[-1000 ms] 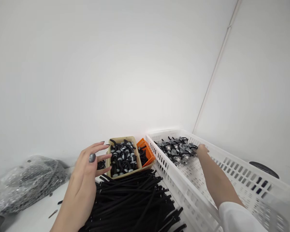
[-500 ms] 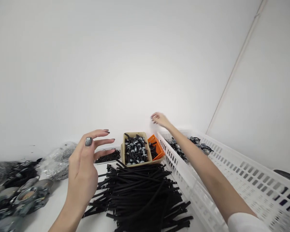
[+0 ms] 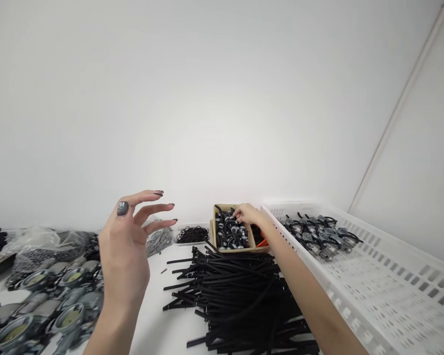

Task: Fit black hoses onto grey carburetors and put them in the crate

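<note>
My left hand (image 3: 128, 246) is raised over the table's left half, fingers spread and curved, holding nothing. My right hand (image 3: 247, 214) reaches into a beige bin (image 3: 214, 235) of small black-and-silver parts (image 3: 229, 232), fingertips down at the parts near its back right. Whether those fingers pinch a part is too small to tell. In front of the bin lies a wide pile of black tubes (image 3: 240, 296). An orange basket (image 3: 262, 242) is partly hidden behind my right wrist.
A white perforated crate (image 3: 377, 276) on the right holds grey assemblies with black tubes (image 3: 321, 234). Metal housings (image 3: 37, 315) cover the left, beside clear plastic bags (image 3: 40, 239). Black rings (image 3: 192, 234) lie in a shallow tray behind the tubes. A white wall stands behind.
My right hand has moved down from above the orange basket into the beige bin. My left hand stays raised and open. The view has turned left, showing more metal housings.
</note>
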The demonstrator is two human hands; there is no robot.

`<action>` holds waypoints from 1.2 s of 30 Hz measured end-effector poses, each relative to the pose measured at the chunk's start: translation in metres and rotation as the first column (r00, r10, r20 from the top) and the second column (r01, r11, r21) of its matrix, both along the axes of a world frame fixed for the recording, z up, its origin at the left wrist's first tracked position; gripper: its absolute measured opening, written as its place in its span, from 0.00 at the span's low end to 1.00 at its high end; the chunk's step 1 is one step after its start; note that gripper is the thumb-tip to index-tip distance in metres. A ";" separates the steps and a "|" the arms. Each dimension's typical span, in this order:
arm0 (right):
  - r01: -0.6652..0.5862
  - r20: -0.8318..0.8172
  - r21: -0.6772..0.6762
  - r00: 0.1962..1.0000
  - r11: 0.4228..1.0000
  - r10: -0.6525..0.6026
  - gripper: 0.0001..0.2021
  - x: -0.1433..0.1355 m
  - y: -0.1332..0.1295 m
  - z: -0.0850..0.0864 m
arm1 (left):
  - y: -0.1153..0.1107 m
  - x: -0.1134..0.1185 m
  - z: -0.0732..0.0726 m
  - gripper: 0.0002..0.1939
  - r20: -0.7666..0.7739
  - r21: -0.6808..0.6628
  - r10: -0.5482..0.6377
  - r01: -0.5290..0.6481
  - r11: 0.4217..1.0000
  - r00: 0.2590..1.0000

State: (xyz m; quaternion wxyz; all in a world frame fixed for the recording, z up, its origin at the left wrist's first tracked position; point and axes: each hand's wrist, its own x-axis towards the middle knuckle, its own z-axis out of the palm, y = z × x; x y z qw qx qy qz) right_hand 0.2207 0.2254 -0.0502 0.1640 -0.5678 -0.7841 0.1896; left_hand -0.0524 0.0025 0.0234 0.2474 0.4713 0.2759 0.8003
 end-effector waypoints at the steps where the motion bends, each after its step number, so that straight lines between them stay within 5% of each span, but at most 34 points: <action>1: 0.016 -0.053 0.041 0.998 0.999 -0.014 0.09 0.004 -0.002 0.000 | -0.001 -0.001 0.001 0.15 0.007 0.007 0.009 -0.009 1.000 1.000; 6: 0.185 -0.432 0.248 0.900 0.951 -0.062 0.10 0.015 -0.018 -0.010 | -0.008 -0.004 0.004 0.17 0.011 0.025 0.043 -0.043 0.999 0.999; 12: 0.388 -0.840 0.223 0.542 0.894 -0.025 0.17 0.017 -0.034 -0.024 | -0.023 -0.012 0.005 0.15 0.056 0.029 0.142 -0.144 0.989 0.988; 15: 0.421 -0.924 0.167 0.383 0.892 -0.008 0.19 0.018 -0.043 -0.020 | -0.023 -0.031 -0.004 0.13 -0.092 0.028 0.289 -0.288 0.957 0.953; 17: 0.418 -0.950 0.137 0.312 0.898 0.000 0.20 0.019 -0.050 -0.013 | -0.018 -0.054 -0.017 0.12 -0.334 0.008 0.401 -0.423 0.906 0.853; 21: 0.381 -0.969 0.123 0.244 0.917 0.029 0.20 0.022 -0.070 0.007 | -0.009 -0.108 -0.060 0.16 -0.716 -0.240 0.275 -0.596 0.766 0.642; 25: 0.330 -0.979 0.142 0.186 0.933 0.083 0.19 0.025 -0.091 0.026 | -0.033 -0.145 -0.114 0.17 -0.745 -0.355 0.230 -0.663 0.659 0.627; 29: 0.360 -0.983 0.148 0.155 0.921 0.097 0.18 0.031 -0.101 0.033 | -0.079 -0.175 -0.157 0.25 -0.692 -0.326 0.417 -0.770 0.548 0.589; 36: 0.350 -0.981 0.155 0.166 0.924 0.102 0.17 0.027 -0.108 0.034 | -0.097 -0.221 -0.172 0.29 -0.600 -0.563 0.406 -0.724 0.399 0.690</action>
